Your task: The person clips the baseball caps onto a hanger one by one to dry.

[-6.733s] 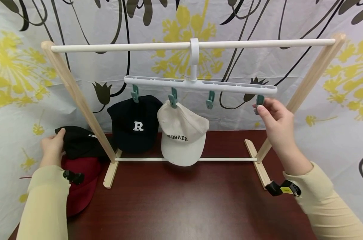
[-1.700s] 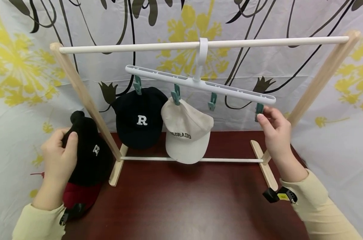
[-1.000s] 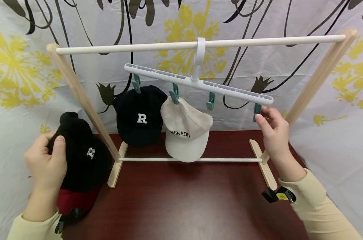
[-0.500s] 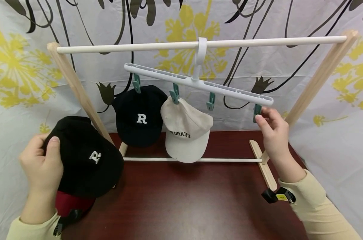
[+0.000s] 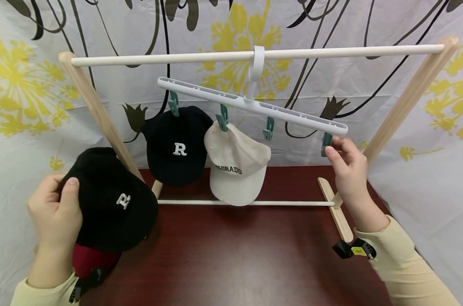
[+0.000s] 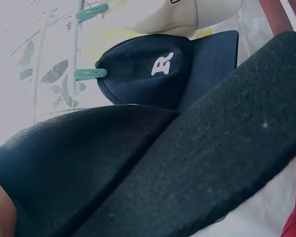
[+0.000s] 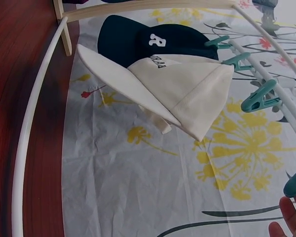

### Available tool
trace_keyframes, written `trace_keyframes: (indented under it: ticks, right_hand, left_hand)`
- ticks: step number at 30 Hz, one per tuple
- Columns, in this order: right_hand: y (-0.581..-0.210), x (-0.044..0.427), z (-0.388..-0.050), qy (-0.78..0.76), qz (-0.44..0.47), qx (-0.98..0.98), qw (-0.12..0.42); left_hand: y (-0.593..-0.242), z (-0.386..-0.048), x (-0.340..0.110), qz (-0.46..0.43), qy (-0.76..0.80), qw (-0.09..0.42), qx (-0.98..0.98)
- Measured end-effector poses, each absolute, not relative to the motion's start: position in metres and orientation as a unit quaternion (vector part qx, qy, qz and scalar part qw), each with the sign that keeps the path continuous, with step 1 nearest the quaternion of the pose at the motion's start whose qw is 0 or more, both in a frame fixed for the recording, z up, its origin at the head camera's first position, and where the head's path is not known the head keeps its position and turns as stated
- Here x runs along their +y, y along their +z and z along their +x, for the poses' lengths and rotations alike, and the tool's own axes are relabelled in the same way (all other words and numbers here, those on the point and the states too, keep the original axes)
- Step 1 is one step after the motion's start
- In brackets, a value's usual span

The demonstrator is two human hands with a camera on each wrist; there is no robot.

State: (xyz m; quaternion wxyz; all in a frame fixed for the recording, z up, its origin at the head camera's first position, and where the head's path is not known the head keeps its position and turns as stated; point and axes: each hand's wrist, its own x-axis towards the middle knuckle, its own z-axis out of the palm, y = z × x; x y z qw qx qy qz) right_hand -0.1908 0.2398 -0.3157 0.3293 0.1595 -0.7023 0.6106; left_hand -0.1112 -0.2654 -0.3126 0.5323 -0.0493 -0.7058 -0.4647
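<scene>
My left hand [image 5: 55, 216] pinches a black baseball cap [image 5: 105, 221] by its edge, fingers behind and thumb in front; a white R shows on its crown. It is off to the left, over a red cap [image 5: 91, 259] that is mostly hidden. With thumb and fingers my right hand [image 5: 347, 170] pinches the rightmost green clip [image 5: 326, 144] of a white hanger [image 5: 288, 114]. The hanger tilts, right end lower. Two other clips hold a navy cap [image 5: 177, 168] with an R and a cream cap [image 5: 237, 180]. The third clip [image 5: 268, 128] hangs without a cap.
The hanger hooks onto the white top bar [image 5: 158, 59] of a wooden rack. Slanted posts [image 5: 411, 95] and a low crossbar [image 5: 292, 203] frame it on a dark red-brown table [image 5: 254, 259]. A patterned cloth [image 5: 24, 140] hangs behind.
My left hand has lifted the black cap from beside the rack and turned its R forward. The hanger's right end has dropped, with my right hand still on its clip. Recently, almost nothing moved.
</scene>
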Motion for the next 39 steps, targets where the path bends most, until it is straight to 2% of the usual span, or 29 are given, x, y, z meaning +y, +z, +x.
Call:
trace_keyframes:
  ticks: [29,39]
  right_hand:
    - [-0.318,0.237,-0.192,0.600,0.162,-0.708,0.336]
    - [-0.318,0.237,-0.190,0.610,0.170,-0.700,0.331]
  left_hand:
    - [-0.301,-0.108,-0.249,-0.090,-0.520,0.586,-0.615]
    - [-0.306,-0.106,-0.242,-0.106,-0.558,0.571,-0.592]
